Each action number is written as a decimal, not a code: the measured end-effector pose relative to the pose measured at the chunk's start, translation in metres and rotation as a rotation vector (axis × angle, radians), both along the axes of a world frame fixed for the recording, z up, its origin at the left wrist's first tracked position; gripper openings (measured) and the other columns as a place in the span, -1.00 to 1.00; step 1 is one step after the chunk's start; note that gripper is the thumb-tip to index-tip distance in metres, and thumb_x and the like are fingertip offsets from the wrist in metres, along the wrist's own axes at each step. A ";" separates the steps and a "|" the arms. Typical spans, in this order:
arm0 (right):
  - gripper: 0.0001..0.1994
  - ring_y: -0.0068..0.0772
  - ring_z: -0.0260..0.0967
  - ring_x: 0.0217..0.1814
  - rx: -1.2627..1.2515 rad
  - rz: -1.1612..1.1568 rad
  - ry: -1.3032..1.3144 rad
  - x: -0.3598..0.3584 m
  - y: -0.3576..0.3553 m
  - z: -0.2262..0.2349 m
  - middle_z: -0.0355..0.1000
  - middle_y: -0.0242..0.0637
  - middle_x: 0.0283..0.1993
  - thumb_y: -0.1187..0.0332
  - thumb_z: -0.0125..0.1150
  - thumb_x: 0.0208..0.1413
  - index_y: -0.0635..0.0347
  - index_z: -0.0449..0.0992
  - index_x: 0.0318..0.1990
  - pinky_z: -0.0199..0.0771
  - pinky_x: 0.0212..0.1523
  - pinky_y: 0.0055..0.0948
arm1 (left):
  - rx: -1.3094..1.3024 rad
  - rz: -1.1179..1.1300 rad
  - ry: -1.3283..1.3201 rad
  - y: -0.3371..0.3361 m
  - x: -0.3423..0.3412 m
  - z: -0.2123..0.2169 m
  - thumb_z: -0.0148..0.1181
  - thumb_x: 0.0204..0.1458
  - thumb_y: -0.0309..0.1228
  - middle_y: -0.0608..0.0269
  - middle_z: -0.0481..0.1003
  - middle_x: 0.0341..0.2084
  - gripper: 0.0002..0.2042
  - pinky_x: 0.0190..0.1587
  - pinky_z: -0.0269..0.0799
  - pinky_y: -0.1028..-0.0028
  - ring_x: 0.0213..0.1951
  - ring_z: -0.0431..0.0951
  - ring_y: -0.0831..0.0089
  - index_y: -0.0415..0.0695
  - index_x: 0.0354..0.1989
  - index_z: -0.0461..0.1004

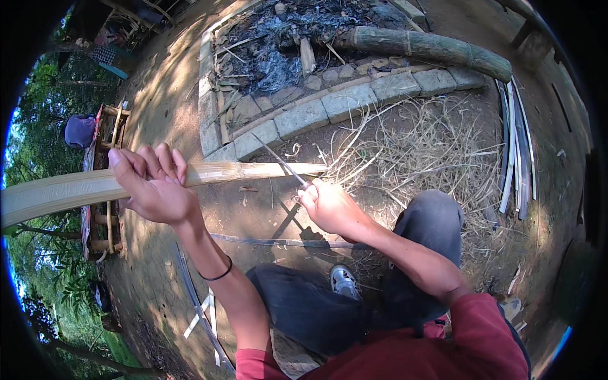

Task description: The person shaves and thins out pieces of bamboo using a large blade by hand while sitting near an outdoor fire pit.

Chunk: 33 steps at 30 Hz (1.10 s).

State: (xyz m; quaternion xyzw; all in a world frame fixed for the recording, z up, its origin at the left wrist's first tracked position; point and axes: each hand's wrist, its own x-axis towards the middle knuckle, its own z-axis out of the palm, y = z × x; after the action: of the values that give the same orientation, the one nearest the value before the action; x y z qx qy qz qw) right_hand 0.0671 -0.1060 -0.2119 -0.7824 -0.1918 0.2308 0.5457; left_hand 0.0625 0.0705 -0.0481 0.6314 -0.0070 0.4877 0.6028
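My left hand (155, 183) is closed around a long, pale bamboo strip (69, 190), which runs from the left rim and narrows to a pointed end on the right. In my right hand (326, 204) is the handle of a knife (277, 157), held in a fist. Its thin blade points up and to the left, crossing in front of the strip close to the tapered end. Whether the blade touches the strip, I cannot tell. A tangle of thin bamboo shavings (430, 152) covers the ground beyond my right hand.
A stone-edged fire pit (304, 120) with grey ash lies ahead, a thick bamboo pole (430, 47) resting across its border. Long split strips (516, 152) lie at the far right, others (199, 310) at lower left. On a bamboo bench (104, 177) at left sits a purple cap (80, 130).
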 end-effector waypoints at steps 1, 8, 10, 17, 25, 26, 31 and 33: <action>-0.72 0.10 0.37 -0.50 -0.005 0.014 0.024 0.003 0.001 0.005 0.34 0.01 -0.60 0.26 0.05 0.25 0.34 0.33 -0.38 0.32 -0.43 -0.12 | -0.003 0.015 0.001 -0.001 -0.001 0.002 -0.17 0.33 -0.20 0.45 -0.11 -0.76 -0.60 -0.74 -0.16 0.59 -0.73 -0.18 0.64 -0.01 -0.58 -0.02; -0.71 0.10 0.33 -0.53 0.117 -0.001 -0.050 -0.016 0.001 0.025 0.34 0.00 -0.60 0.26 0.08 0.24 0.33 0.31 -0.39 0.29 -0.45 -0.11 | -0.031 -0.133 0.034 -0.003 0.003 0.002 -0.18 0.33 -0.19 0.44 -0.11 -0.76 -0.60 -0.73 -0.15 0.60 -0.73 -0.15 0.64 0.00 -0.58 -0.01; -0.72 0.13 0.36 -0.50 0.082 -0.070 -0.050 -0.013 0.005 0.001 0.38 0.05 -0.56 0.27 0.09 0.23 0.36 0.33 -0.36 0.32 -0.41 -0.10 | -0.024 -0.155 0.036 -0.002 0.002 0.002 -0.19 0.34 -0.18 0.44 -0.10 -0.77 -0.60 -0.73 -0.14 0.60 -0.73 -0.15 0.63 0.00 -0.58 -0.01; -0.72 0.16 0.38 -0.49 0.170 0.041 0.007 -0.010 -0.008 0.049 0.36 0.02 -0.58 0.26 0.10 0.23 0.33 0.32 -0.38 0.32 -0.44 -0.12 | -0.026 -0.174 0.054 0.000 0.005 0.001 -0.21 0.34 -0.16 0.44 -0.13 -0.77 -0.60 -0.73 -0.13 0.60 -0.73 -0.16 0.63 0.01 -0.57 -0.01; -0.71 0.21 0.41 -0.39 0.013 -0.031 -0.019 0.002 -0.006 -0.015 0.41 0.10 -0.51 0.27 0.02 0.24 0.39 0.36 -0.34 0.37 -0.33 -0.03 | -0.012 -0.130 0.037 -0.008 0.002 0.001 -0.19 0.33 -0.16 0.46 -0.12 -0.79 -0.59 -0.74 -0.15 0.62 -0.75 -0.16 0.64 0.02 -0.60 0.00; -0.70 0.19 0.42 -0.38 0.001 0.003 0.002 0.004 -0.007 -0.015 0.42 0.12 -0.48 0.23 0.01 0.25 0.38 0.39 -0.30 0.37 -0.30 -0.03 | -0.022 -0.120 0.048 -0.008 0.001 0.000 -0.20 0.34 -0.16 0.46 -0.12 -0.79 -0.59 -0.74 -0.16 0.62 -0.75 -0.16 0.65 0.02 -0.60 0.00; -0.76 0.21 0.40 -0.37 0.165 0.030 -0.025 -0.011 0.003 0.011 0.40 0.08 -0.51 0.29 0.07 0.23 0.32 0.32 -0.32 0.36 -0.33 -0.06 | -0.003 -0.202 0.052 -0.004 -0.005 0.006 -0.24 0.36 -0.16 0.45 -0.12 -0.77 -0.59 -0.73 -0.14 0.62 -0.73 -0.16 0.65 0.02 -0.58 -0.01; -0.73 0.19 0.43 -0.34 0.118 -0.048 -0.144 -0.011 0.004 -0.026 0.39 0.12 -0.33 0.28 0.01 0.26 0.33 0.44 -0.37 0.43 -0.34 0.00 | -0.095 -0.225 0.043 -0.010 -0.002 0.002 -0.24 0.36 -0.17 0.45 -0.13 -0.76 -0.59 -0.73 -0.14 0.62 -0.72 -0.17 0.64 0.02 -0.58 -0.01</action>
State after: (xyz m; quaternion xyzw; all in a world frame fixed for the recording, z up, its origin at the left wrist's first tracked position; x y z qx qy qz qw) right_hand 0.0560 -0.1017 -0.2382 -0.7679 -0.2248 0.1491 0.5810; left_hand 0.0607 0.0607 -0.0462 0.6077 -0.0418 0.4034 0.6828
